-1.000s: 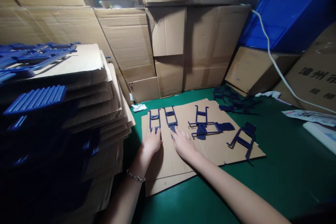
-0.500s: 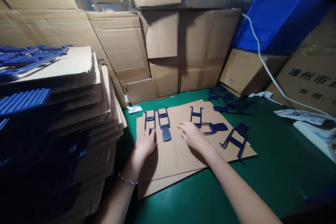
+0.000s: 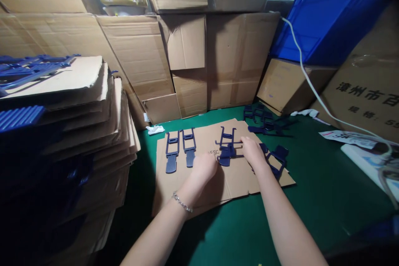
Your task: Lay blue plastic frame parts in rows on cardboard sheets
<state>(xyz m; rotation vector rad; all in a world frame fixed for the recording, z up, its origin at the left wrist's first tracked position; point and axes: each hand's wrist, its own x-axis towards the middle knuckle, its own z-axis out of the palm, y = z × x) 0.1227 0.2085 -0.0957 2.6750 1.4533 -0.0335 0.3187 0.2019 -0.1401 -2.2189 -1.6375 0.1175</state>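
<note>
Two dark blue plastic brackets, a left one (image 3: 171,162) and one beside it (image 3: 188,141), lie on a cardboard sheet (image 3: 199,191), their ribbed flaps pointing toward me. My left hand (image 3: 205,168) is closed just right of them, its fingertips hidden behind the knuckles. Close by its fingers, dark blue bracket parts (image 3: 227,154) overlap below an upright bracket frame (image 3: 227,136). With fingers bent down, my right hand (image 3: 253,151) grips a sideways bracket (image 3: 238,156), which it partly covers. Another bracket (image 3: 280,156) lies at the sheet's right edge, partly behind my right forearm.
More dark blue brackets (image 3: 264,118) are heaped behind the sheet on the green table (image 3: 311,199). A tall stack of cardboard sheets (image 3: 118,133) stands at left. Cardboard boxes (image 3: 240,58) wall the back. A white cable (image 3: 301,50) hangs down at right.
My left hand has left the leftmost bracket, whose flap now shows, and moved right to the sheet's middle. The right hand has shifted right, uncovering bracket parts. The view has turned slightly.
</note>
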